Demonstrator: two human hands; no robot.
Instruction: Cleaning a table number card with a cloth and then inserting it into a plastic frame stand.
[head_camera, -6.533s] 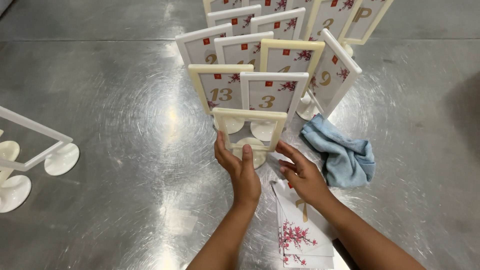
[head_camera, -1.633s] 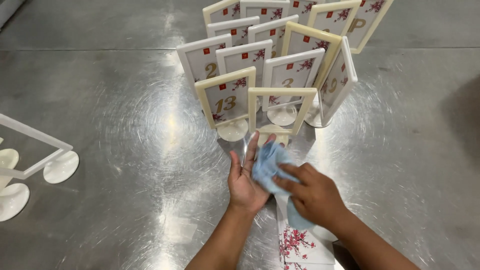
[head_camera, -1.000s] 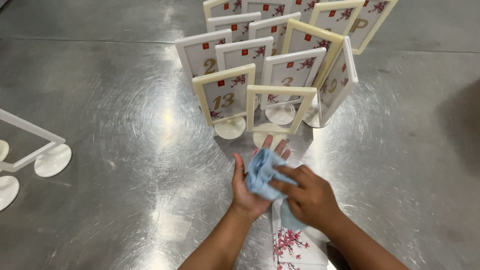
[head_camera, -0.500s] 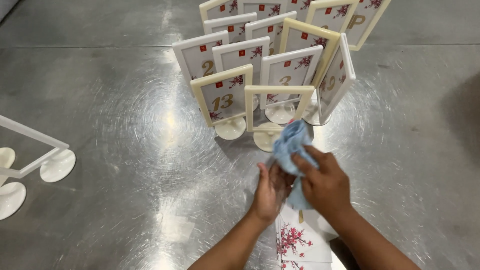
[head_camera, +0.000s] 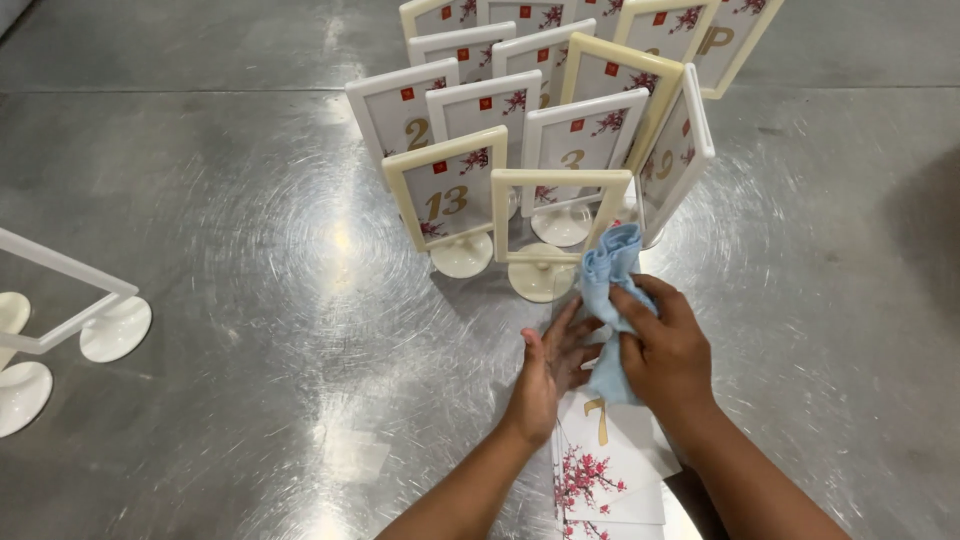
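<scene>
A brushed steel table (head_camera: 200, 200) fills the view, scuffed with circular marks and glaring under overhead light.

Near the bottom centre, the right hand (head_camera: 668, 345) is clenched around a bunched light-blue cloth (head_camera: 606, 290), thumb and fingers pinching its middle so a soft peak stands up above the knuckles and a tail hangs down below the palm. The left hand (head_camera: 552, 362) holds nothing; it lies open, palm down and fingers spread, just beside the cloth and over the top edge of a small stack of white cards (head_camera: 606, 462) printed with pink blossom and a gold numeral.

The top of the cloth sits close to the right corner of an empty cream frame stand (head_camera: 558, 220), the nearest of a tight cluster of number stands (head_camera: 560, 110) on round bases.

The likely risk is a knock: these stands look light and top-heavy and are crowded closely, so a push from the cloth or knuckles could tip the empty one into those behind. The loose cards could also slide out from under the left hand.

Both forearms enter from the bottom edge, angled inward so the wrists nearly meet. The right wrist is bent slightly. Far left, two more white stands (head_camera: 70, 310) sit well apart.
</scene>
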